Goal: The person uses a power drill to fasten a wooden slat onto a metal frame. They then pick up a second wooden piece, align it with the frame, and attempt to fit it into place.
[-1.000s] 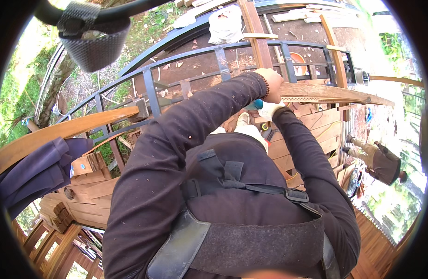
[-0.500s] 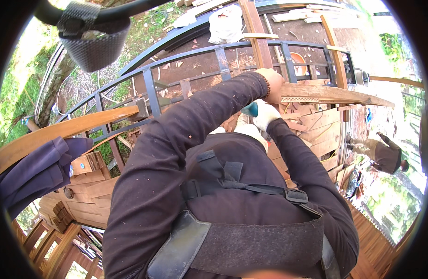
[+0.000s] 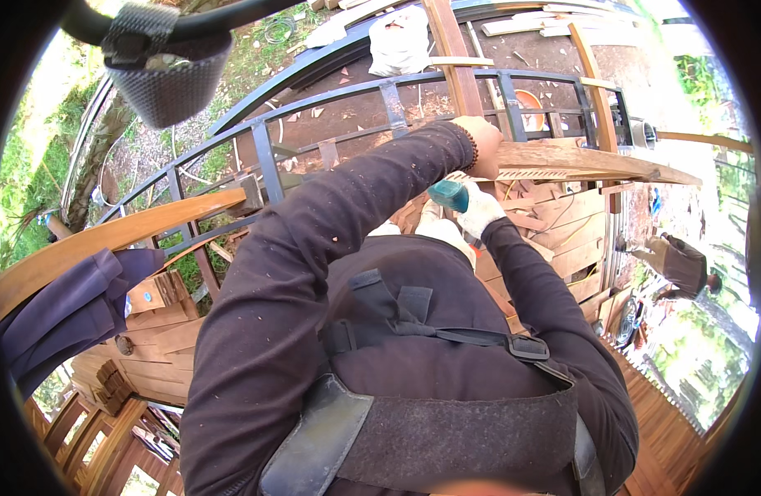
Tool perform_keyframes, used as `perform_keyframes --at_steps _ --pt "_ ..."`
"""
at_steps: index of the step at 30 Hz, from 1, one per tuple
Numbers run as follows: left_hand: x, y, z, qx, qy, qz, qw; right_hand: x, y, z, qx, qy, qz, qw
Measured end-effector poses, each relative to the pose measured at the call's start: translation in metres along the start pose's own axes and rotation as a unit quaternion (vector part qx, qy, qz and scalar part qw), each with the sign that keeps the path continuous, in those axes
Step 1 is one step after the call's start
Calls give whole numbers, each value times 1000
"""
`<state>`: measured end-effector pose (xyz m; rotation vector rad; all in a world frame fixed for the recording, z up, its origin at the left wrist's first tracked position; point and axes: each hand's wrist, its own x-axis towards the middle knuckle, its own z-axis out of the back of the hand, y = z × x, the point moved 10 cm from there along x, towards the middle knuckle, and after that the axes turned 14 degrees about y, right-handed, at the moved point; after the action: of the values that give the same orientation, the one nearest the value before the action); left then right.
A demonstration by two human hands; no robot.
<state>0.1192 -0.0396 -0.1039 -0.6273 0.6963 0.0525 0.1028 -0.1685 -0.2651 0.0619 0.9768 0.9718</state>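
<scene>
My left hand [image 3: 482,147], bare with a beaded bracelet at the wrist, is closed around the near end of a long wooden beam [image 3: 595,163]. Its arm crosses in front of me from the left. Just below it, my right hand [image 3: 481,210] in a whitish glove grips a teal-bodied tool [image 3: 449,196]; the glove covers part of it, and its exact kind cannot be made out. A pale strip with a tooth-like pattern [image 3: 533,174] runs along the beam's lower edge. Both hands work close together above the wooden boards [image 3: 577,230].
A dark metal frame [image 3: 269,161] curves across the front, with an upright plank [image 3: 456,74] against it. A white sack [image 3: 399,41] and an orange bucket [image 3: 529,109] stand beyond. Dark cloth [image 3: 75,310] hangs over a plank at left. Another person [image 3: 678,264] is at far right.
My right hand has shifted slightly down and right, and more of the teal tool shows. My left hand has moved only a little, staying on the beam. The other person has changed posture.
</scene>
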Motion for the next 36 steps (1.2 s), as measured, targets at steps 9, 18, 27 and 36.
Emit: perform_keyframes --at_steps 9,18,27,36 --pt "-8 -2 2 -5 -6 -1 1000 34 19 -3 -85 40 13 995" --pt "-7 2 0 -1 0 7 1000 46 3 2 -194 136 8 972" --pt "-9 -2 1 -9 -15 -4 1000 47 10 0 -156 149 -6 977" --pt "11 -6 -4 -11 -7 1 1000 72 -17 -16 -120 173 20 977"
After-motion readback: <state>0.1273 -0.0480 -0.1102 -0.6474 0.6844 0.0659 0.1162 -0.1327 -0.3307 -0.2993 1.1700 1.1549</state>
